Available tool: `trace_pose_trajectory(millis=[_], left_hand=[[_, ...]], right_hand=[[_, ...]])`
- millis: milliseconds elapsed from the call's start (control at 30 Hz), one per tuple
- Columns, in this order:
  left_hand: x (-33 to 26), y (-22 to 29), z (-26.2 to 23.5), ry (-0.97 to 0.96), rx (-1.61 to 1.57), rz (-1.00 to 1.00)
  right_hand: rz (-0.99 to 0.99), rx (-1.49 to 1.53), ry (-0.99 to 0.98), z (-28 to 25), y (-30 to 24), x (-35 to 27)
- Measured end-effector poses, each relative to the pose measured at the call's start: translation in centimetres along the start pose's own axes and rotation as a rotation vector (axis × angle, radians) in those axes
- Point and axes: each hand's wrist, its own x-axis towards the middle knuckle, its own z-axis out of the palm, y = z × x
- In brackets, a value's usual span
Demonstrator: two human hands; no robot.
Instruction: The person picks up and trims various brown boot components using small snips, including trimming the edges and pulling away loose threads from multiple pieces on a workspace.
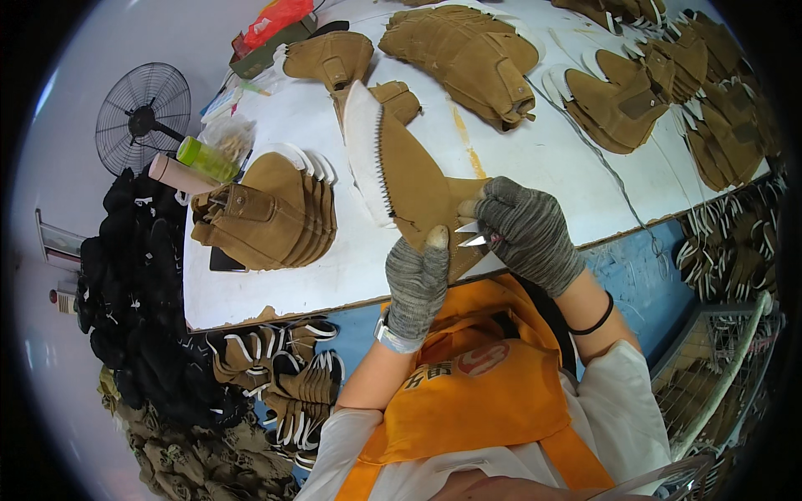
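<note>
A brown shoe upper (415, 171) with a white stitched edge is held up over the near side of the table. My left hand (418, 275), in a grey glove with the thumb tip bare, pinches its lower part. My right hand (530, 234), gloved the same way, is closed round small thread snips (474, 235), whose two pointed blades stand apart against the brown piece. The right fingers also touch the upper's side. Left of my hands, a stack of brown uppers (271, 213) rests on the table.
More brown uppers (464, 54) lie across the white table (535, 184), with heaps (727, 108) at the far right. A green-lidded bottle (205, 159) and pink cup stand at left, near a black fan (142, 119). Uppers (301, 384) hang below the edge; a wire cart (718, 367) is lower right.
</note>
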Motion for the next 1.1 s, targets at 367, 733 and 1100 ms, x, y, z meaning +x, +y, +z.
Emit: trace_pose_trajectory(millis=[367, 733, 1100], left_hand=[[4.2, -1.0, -3.5, -0.406, -0.237, -0.333], [3.2, -1.5, -3.8, -0.382, -0.244, -0.393], [2.5, -0.5, -2.4, -0.148, -0.286, -0.168]], right_hand=[[-0.361, -0.079, -0.577, -2.8, 1.5, 5.8], [-0.209, 0.063, -0.312, 0.5, 3.0, 3.6], [0.816, 0.157, 0.444, 0.3, 12.0, -7.8]])
